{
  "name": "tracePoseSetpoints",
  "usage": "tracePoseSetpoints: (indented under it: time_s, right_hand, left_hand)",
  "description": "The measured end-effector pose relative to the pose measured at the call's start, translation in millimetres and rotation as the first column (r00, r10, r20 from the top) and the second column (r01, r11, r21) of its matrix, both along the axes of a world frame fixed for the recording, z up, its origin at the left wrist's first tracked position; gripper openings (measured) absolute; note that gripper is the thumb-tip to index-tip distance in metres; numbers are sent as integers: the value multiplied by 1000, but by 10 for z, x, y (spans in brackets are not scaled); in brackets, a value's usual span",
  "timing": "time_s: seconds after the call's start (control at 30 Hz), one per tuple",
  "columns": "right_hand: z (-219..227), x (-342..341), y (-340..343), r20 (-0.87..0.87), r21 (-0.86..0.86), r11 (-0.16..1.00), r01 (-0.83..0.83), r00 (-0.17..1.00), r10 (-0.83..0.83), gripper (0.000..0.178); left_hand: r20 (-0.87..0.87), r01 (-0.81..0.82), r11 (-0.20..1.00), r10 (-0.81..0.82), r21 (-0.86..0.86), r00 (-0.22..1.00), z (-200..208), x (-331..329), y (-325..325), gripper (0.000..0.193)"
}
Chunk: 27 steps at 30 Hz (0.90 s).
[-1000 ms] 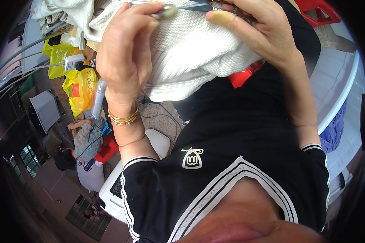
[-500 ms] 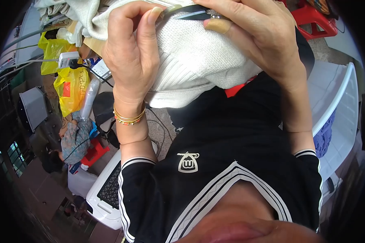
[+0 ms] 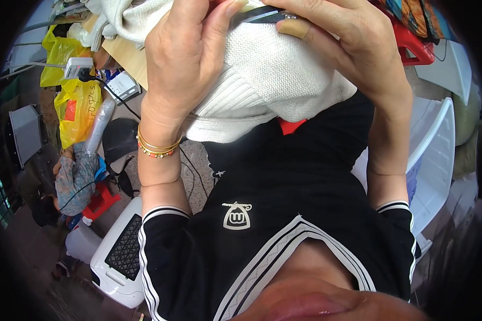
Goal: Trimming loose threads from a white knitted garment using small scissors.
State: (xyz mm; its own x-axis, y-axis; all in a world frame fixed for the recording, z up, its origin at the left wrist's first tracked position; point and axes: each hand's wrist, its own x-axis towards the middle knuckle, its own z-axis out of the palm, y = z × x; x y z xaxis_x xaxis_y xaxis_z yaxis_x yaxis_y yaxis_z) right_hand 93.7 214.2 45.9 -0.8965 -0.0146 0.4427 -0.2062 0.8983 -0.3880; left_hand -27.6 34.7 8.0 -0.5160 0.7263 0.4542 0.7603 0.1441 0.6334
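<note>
A white knitted garment (image 3: 278, 64) with a ribbed band lies bunched over my lap and up to the top edge of the view. My right hand (image 3: 359, 48), with tan tape round its thumb, grips small snips (image 3: 261, 17) showing a pale metal blade, a black part and a silver joint. The blade points left, just above the knit. My left hand (image 3: 185, 59) is closed in a pinch beside the blade tip. What its fingertips hold is cut off by the top edge and too small to make out. Gold bangles circle that wrist.
A wooden tabletop (image 3: 126, 56) carries a white device (image 3: 123, 87), with a power adapter (image 3: 79, 68) and yellow bags (image 3: 75, 120) to its left. A white plastic tub (image 3: 431, 166) and a red stool (image 3: 412, 45) are at right. Another person (image 3: 77, 176) sits at left.
Both hands have risen slightly in view with the snips still in the right. The left fingertips now reach the top edge. The surroundings at left have shifted leftward.
</note>
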Motion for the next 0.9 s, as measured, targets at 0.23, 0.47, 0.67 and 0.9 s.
tracePoseSetpoints:
  time_s: [0.23,0.47,0.67,0.9]
  right_hand:
    - [-80,21,-94,-39,6,999,48,998,-48,26]
    - [-382,217,165,-158,-53,998,29,987,-37,37]
    - [-343,231,2,-169,-89,996,-8,986,-7,39]
    - [-240,87,-406,-113,0,989,-150,982,149,45]
  left_hand:
    - [278,-66,954,-19,293,960,-24,-27,-61,13]
    - [172,-188,869,121,459,978,-510,-283,-682,16]
    - [38,-278,917,279,287,960,-497,134,-870,24]
    - [-23,-355,908,369,223,929,-487,365,-662,33]
